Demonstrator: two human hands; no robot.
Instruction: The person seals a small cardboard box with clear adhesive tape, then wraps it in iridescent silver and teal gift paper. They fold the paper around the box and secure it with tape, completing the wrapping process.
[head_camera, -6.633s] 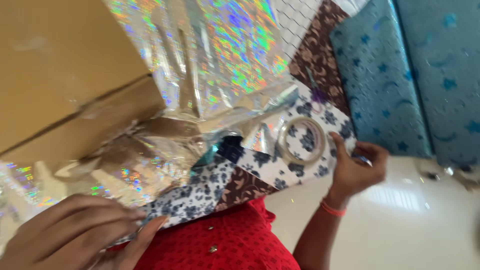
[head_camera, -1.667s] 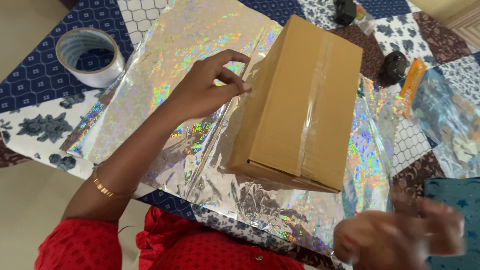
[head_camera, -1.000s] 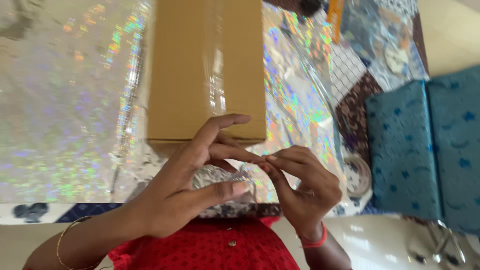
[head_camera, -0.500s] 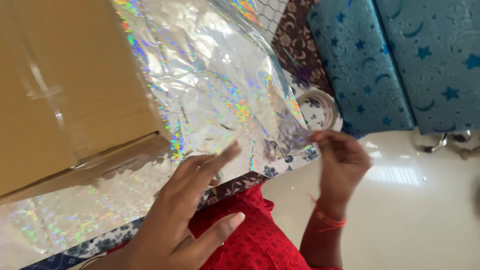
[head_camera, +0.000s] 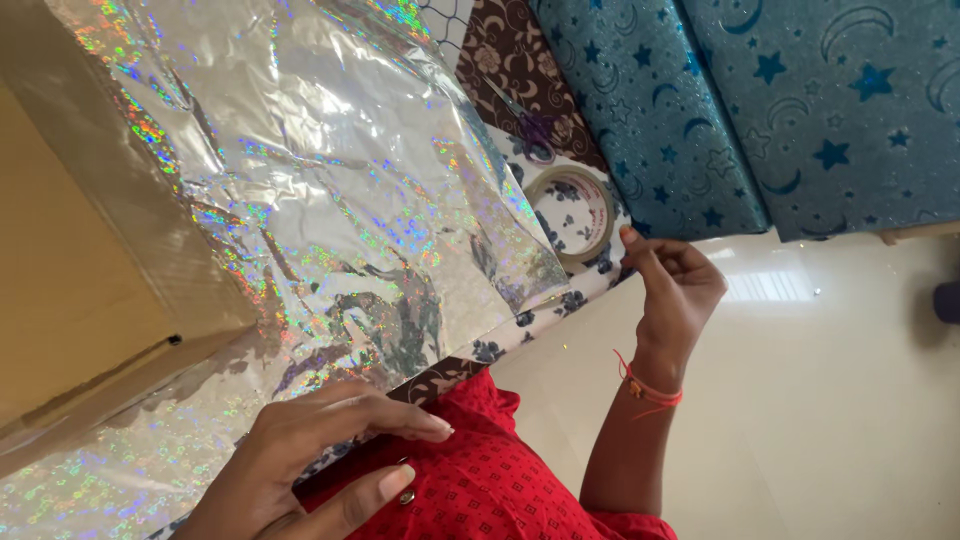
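Note:
A brown cardboard box (head_camera: 70, 270) lies at the left on a sheet of shiny holographic wrapping paper (head_camera: 330, 200). My left hand (head_camera: 310, 455) rests flat on the near edge of that sheet, fingers spread, holding nothing. My right hand (head_camera: 675, 285) hovers at the table's edge just right of a roll of clear tape (head_camera: 572, 212), with thumb and fingers pinched together. Whether anything is between those fingers cannot be made out. The tape roll lies flat on a patchwork cloth (head_camera: 560, 295).
Two blue cushions with star and moon patterns (head_camera: 760, 110) lie beyond the tape roll. A pale glossy floor (head_camera: 830, 400) fills the right side. My red garment (head_camera: 480, 480) is at the bottom. A purple-handled pair of scissors (head_camera: 535, 140) lies near the sheet's far edge.
My right hand has drawn its fingers into a pinch close to the tape roll. My left hand has slid back along the sheet's near edge. The view has swung left.

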